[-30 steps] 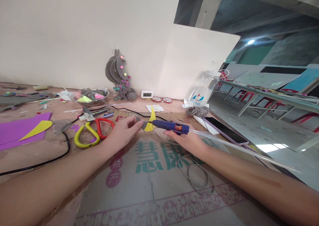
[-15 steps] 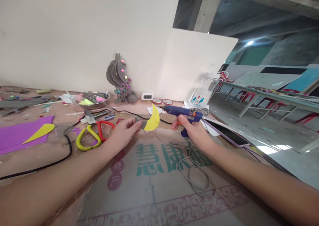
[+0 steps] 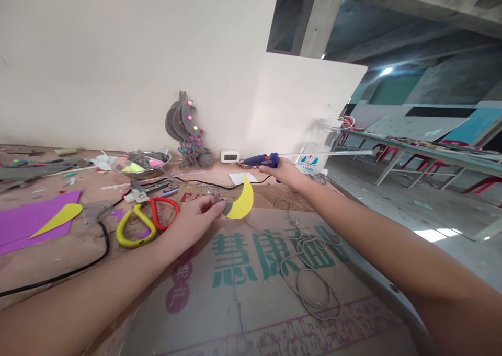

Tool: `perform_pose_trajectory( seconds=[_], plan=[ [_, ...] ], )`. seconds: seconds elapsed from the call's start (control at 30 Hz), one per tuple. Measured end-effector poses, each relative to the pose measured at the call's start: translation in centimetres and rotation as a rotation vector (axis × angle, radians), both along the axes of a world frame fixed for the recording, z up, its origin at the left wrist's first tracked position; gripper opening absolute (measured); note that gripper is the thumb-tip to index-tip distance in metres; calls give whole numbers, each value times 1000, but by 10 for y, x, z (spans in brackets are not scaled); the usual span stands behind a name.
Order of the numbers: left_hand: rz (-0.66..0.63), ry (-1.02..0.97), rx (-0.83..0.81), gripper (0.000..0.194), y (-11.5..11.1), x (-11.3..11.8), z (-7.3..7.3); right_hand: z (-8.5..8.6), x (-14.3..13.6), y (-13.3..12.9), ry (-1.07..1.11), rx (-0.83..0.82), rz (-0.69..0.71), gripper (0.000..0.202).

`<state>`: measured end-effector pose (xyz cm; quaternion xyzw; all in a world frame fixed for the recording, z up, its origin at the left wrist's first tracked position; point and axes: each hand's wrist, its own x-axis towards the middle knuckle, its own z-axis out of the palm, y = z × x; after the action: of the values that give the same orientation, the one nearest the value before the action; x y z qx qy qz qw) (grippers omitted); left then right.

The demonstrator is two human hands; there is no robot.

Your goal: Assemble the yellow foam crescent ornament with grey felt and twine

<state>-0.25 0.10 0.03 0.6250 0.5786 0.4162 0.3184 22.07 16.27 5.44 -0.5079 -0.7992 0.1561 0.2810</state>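
My left hand [image 3: 202, 212] pinches a grey crescent piece [image 3: 224, 205], mostly hidden by the fingers, with a yellow crescent [image 3: 243, 200] attached to or lying over it. The yellow horn points up and to the right, above the cardboard. My right hand [image 3: 284, 172] reaches to the back of the table, wrapped round a blue glue gun [image 3: 261, 160]. The gun's nozzle points left, near a small white digital clock [image 3: 230, 156]. A long translucent glue stick [image 3: 337, 152] sticks out of its rear. Under the gun lies a white paper piece [image 3: 239, 179].
Scissors with yellow and red handles [image 3: 137, 228] lie left of my left hand, near purple sheets [image 3: 39, 217]. Grey string [image 3: 309, 283] is looped on the printed cardboard [image 3: 188, 324]. Behind stand a bowl of craft bits [image 3: 147, 162], a grey ornament [image 3: 182, 121] and a clear jar [image 3: 319, 141].
My right hand has carried the glue gun away from the yellow crescent, back and to the left toward the clock. My left hand keeps its pinch, nearly in place.
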Motion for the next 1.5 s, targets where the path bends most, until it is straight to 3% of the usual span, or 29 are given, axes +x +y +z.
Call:
perform_pose_trajectory(
  seconds=[0.27,0.47,0.57,0.7,0.83,0.9,1.0,1.17,1.33,1.5],
  plan=[
    [7,-40,-7,39,0,2,3,-34,-17,38,-155,-56,-80,38],
    [31,-45,-21,40,2,0,2,-33,-9,35,-325,-38,-81,45],
    [23,-92,-7,40,4,-2,0,-26,-2,19,-427,11,-84,42],
    [24,-190,-22,38,4,-2,2,-13,4,-22,-497,148,-38,43],
    [53,-222,-37,37,1,-1,7,-8,-1,-72,-490,168,148,46],
    [54,-234,-24,37,-1,-1,8,-12,-7,-93,-410,134,343,44],
    [39,-246,-1,38,0,-2,6,-22,-19,-118,-332,85,499,42],
    [42,-216,39,38,4,-3,0,-26,-34,-138,-249,134,589,20],
    [32,-158,65,36,5,-4,-1,-19,-43,-146,-334,209,551,20],
    [44,-142,55,33,6,-4,-2,-27,-42,-148,-308,222,586,23]
  ],
)
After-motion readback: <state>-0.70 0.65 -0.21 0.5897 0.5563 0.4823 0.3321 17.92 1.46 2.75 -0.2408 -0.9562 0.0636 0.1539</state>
